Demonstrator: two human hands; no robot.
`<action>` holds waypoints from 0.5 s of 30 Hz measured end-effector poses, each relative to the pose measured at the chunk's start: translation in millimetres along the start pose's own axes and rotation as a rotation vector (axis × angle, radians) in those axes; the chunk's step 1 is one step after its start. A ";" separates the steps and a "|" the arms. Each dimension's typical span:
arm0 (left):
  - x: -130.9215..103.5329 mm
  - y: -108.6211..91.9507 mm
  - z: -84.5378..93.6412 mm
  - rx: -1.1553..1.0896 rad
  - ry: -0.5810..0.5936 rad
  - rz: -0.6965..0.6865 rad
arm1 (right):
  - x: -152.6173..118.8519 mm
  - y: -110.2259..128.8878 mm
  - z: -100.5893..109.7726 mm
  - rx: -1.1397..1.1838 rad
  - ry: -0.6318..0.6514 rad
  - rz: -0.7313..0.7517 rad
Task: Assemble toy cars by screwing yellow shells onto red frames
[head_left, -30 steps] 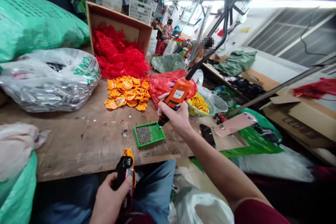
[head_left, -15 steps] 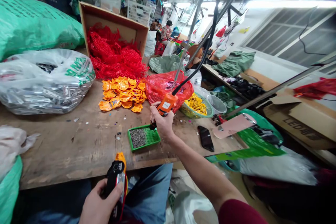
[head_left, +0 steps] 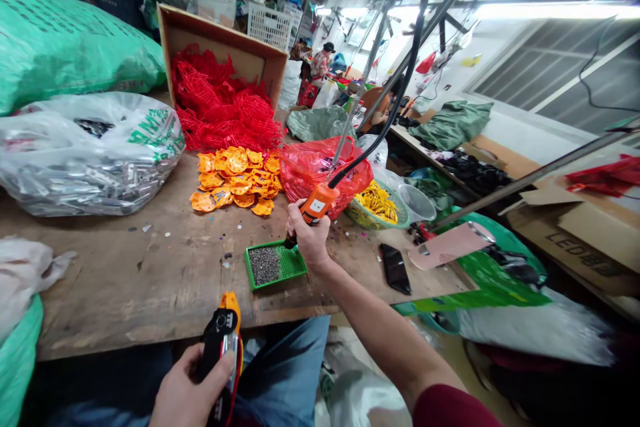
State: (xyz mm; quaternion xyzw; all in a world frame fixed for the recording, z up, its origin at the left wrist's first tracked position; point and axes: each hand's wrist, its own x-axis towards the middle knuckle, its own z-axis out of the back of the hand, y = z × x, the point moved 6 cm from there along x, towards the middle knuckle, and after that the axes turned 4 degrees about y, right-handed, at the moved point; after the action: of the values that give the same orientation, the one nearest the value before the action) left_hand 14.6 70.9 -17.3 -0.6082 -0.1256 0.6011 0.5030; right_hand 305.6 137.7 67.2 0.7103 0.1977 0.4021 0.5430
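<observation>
Gripping a black-and-orange piece (head_left: 220, 328) in the lower middle of the frame, the left hand (head_left: 187, 383) was wrapped about its sides, with the thumb along the near face. The right hand (head_left: 311, 237), at the centre, was closed round a corded orange driver (head_left: 321, 199) whose dark nose pointed down and to the left.

Judging by how things lay, the held piece was partly put together: its orange end, black shell, silvery strip and red edging already sat as one body. Whether any fastener was in it could not be told. Plenty seemed left over: loose orange parts (head_left: 237, 180) lay heaped above centre, untouched, and small grey bits covered the left part of a green tray (head_left: 295, 267), leaving its right part bare.

The black-and-orange piece lay inside the left hand's hold, tilted, its orange end upward and just short of the table (head_left: 150, 280) edge in view. It was well apart from the right hand, below and to the left of it. The driver's nose stood at the tray's upper right; contact there could not be made out.
</observation>
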 end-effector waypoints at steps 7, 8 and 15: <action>2.3 -0.6 1.7 0.018 0.023 0.004 | -1.2 -1.8 0.4 0.002 -0.001 0.007; 2.2 -0.8 1.7 0.016 0.024 0.002 | -1.1 -2.3 0.5 0.004 -0.001 0.008; 0.5 -1.7 2.1 0.001 -0.017 -0.007 | -0.5 -5.6 1.9 0.014 -0.007 0.010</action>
State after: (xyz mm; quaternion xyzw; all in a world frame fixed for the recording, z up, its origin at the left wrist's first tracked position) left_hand 13.7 73.0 -15.8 -0.6025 -0.1317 0.6043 0.5044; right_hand 307.7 138.0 61.6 0.7165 0.1952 0.4008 0.5366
